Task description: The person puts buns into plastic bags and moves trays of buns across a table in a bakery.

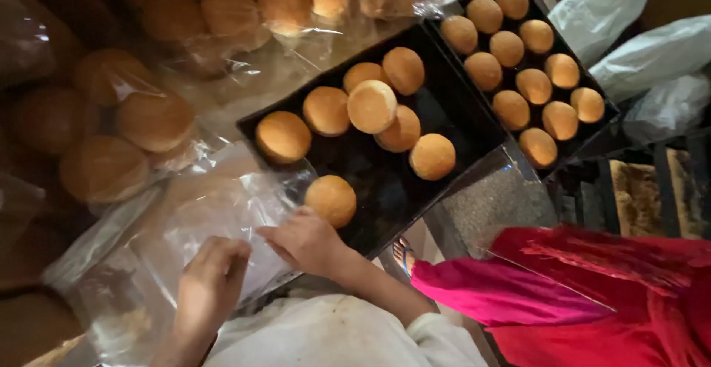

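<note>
My left hand and my right hand both rest on a stack of clear plastic bags at the lower left. Each hand pinches the thin film with its fingers. Just beyond my right hand lies a round golden bun at the near edge of a black baking tray. Several more buns sit on that tray, one bun stacked on top of others.
A second black tray full of buns stands at the upper right. Bagged buns fill the left and top. White plastic bags lie at the far right. A person in pink and red cloth stands at lower right.
</note>
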